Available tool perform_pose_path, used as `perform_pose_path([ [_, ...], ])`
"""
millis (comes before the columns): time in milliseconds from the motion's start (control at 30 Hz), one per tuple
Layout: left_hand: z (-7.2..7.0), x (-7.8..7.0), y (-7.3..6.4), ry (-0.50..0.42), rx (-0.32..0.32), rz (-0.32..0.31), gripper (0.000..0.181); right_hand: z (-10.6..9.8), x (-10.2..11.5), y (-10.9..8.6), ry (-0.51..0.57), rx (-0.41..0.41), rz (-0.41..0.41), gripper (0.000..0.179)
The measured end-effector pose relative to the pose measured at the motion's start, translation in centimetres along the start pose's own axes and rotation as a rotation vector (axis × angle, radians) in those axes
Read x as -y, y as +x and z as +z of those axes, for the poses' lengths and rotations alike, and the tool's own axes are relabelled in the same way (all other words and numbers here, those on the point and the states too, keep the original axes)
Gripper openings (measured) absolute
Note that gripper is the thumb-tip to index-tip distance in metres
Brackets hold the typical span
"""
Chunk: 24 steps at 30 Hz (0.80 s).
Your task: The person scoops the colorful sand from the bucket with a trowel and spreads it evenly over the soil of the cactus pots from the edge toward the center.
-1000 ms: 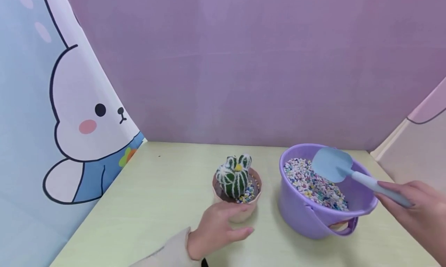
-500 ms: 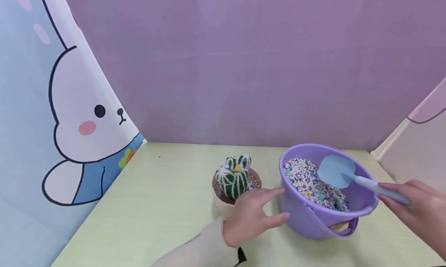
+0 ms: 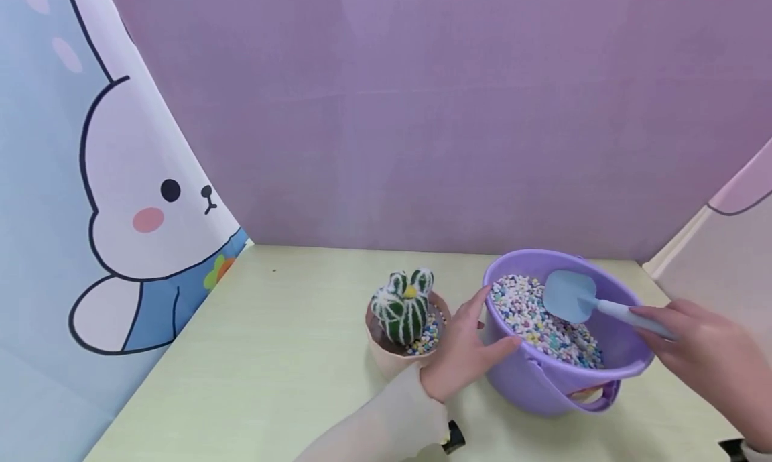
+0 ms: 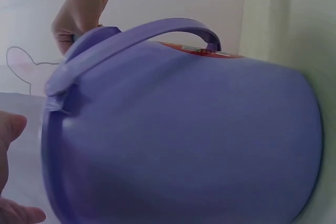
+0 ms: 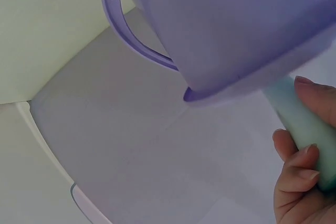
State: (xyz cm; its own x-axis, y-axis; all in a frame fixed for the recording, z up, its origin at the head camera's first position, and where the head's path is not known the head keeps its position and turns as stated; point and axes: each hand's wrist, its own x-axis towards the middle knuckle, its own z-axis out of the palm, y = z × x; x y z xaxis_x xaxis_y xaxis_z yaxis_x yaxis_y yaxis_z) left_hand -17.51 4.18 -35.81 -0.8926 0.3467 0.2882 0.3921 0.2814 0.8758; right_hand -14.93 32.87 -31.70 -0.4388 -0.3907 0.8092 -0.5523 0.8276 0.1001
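Note:
My right hand (image 3: 699, 351) grips the handle of a light blue toy shovel (image 3: 569, 294), whose blade is inside a purple bucket (image 3: 531, 381) over small multicoloured pebbles (image 3: 527, 308). In the right wrist view, fingers and thumb wrap round the pale handle (image 5: 302, 119) beside the bucket rim. My left hand (image 3: 464, 351) is at the bucket's left rim, thumb and fingers spread apart; in the left wrist view its fingertips (image 4: 18, 125) show just off that rim. Left of it stands a pot (image 3: 386, 358) with a green-and-white cactus (image 3: 404, 314) and some pebbles, its right side partly hidden by the hand.
The bucket's handle (image 3: 555, 385) hangs down at its front. Pale green tabletop (image 3: 271, 355) extends to the left of the pot. A purple backdrop (image 3: 386, 113) closes off the rear, and a rabbit-print sheet (image 3: 139, 174) stands along the left.
My left hand has moved right, from in front of the cactus pot to the bucket's rim. The shovel blade has shifted slightly, first right and lower, then back left, still in the right hand.

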Motion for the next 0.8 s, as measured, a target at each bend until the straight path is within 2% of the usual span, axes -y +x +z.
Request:
perform_pose_path([
  [67,0.3,0.3,0.1,-0.038,0.002,-0.026,0.085,0.2,-0.1,0.0,-0.029,0.038,-0.009,0.079],
  [133,0.6,0.7,0.2,-0.073,0.004,-0.052,0.086,0.3,-0.1,-0.1,-0.048,0.108,0.031,0.080],
  [233,0.9,1.0,0.4,-0.100,0.011,-0.074,0.087,0.1,0.0,0.0,-0.087,0.274,0.128,0.047],
  [333,1.2,1.2,0.6,-0.110,0.017,-0.073,0.087,0.0,0.1,0.5,-0.107,0.478,0.248,0.011],
  [400,1.4,1.2,0.7,-0.114,0.015,-0.075,0.088,0.0,0.2,1.1,-0.116,0.578,0.317,0.008],
  [433,1.5,1.2,0.7,-0.111,0.013,-0.079,0.089,0.1,0.3,1.3,-0.119,0.598,0.345,0.007],
  [533,1.7,1.1,0.7,-0.102,0.009,-0.097,0.089,0.4,0.8,1.9,-0.127,0.606,0.386,0.010],
  [700,1.8,1.0,0.7,-0.112,0.004,-0.119,0.088,0.5,1.8,2.4,-0.173,0.573,0.319,0.003],
  [767,1.8,1.0,0.7,-0.126,0.002,-0.122,0.088,0.5,2.4,2.5,-0.186,0.519,0.284,0.004],
  [800,1.8,1.0,0.7,-0.131,-0.001,-0.124,0.088,0.7,2.7,2.4,-0.194,0.465,0.257,0.010],
])
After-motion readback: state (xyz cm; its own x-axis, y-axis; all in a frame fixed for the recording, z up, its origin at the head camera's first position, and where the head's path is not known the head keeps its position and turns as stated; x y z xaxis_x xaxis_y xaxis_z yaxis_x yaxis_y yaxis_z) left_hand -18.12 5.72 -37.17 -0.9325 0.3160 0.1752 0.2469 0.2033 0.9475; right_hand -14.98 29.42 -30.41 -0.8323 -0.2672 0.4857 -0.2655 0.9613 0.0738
